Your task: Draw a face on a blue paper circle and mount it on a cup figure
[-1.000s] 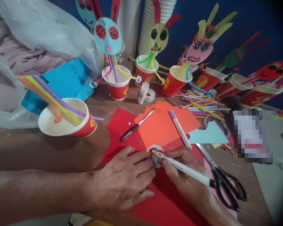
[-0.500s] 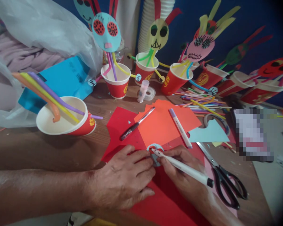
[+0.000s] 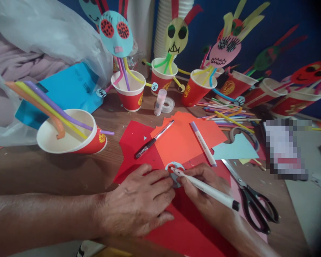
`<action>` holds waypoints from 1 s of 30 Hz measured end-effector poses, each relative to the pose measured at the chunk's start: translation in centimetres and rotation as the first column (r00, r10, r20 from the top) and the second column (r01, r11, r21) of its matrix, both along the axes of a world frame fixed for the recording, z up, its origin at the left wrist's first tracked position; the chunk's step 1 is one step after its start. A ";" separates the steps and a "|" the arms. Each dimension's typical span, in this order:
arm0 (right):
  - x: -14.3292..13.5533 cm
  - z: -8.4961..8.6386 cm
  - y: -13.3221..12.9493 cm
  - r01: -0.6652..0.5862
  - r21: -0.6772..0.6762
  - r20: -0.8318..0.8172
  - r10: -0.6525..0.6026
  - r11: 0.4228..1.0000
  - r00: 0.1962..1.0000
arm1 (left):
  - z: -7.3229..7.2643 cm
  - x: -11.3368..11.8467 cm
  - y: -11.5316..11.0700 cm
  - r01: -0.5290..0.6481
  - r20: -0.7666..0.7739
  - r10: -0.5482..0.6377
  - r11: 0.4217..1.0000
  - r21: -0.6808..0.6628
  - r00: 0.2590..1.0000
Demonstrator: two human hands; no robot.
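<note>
A white marker [image 3: 211, 191] with a black end is gripped in my right hand [image 3: 203, 203], its tip resting on a small light blue paper disc [image 3: 179, 166] with red patches. My left hand [image 3: 139, 203] lies palm down with fingers stretched out, the fingertips on the disc's left edge and covering part of it. Beneath both hands is a sheet of red paper [image 3: 173, 232]. Just beyond them, orange paper [image 3: 182, 139] carries a black-and-clear pen [image 3: 154, 139] and a lilac-capped marker [image 3: 203, 144].
Black-handled scissors [image 3: 247, 196] lie right of my right hand. A paper cup [image 3: 97, 141] with straws lies tipped at left. A glue stick [image 3: 160, 102] stands by a tape roll [image 3: 169, 105]. Several cups with paper faces line the back, near loose straws [image 3: 230, 116].
The whole view has shifted slightly, so things sit a little further left and up. The marker tip remains on the disc, and both hands keep nearly the same pose.
</note>
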State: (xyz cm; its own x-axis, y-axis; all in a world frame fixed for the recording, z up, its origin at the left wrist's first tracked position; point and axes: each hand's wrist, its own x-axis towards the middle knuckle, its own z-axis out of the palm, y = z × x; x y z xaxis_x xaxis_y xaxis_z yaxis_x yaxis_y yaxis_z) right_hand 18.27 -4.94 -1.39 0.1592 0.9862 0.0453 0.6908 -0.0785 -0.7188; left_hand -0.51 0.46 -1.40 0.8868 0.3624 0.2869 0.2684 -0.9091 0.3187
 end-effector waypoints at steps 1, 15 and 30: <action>0.0 0.0 0.0 -0.003 0.001 -0.002 0.003 1.000 1.000 | 0.1 0.0 0.0 0.003 -0.003 -0.003 1.000 -0.002 1.000; 0.0 0.2 0.1 -0.019 0.009 -0.014 0.019 1.000 1.000 | 0.0 -0.2 0.1 0.007 0.015 -0.007 1.000 0.009 1.000; -0.2 0.4 0.1 -0.013 -0.001 -0.058 0.013 1.000 0.998 | 0.4 0.3 0.5 0.060 -0.003 -0.060 0.998 -0.019 0.998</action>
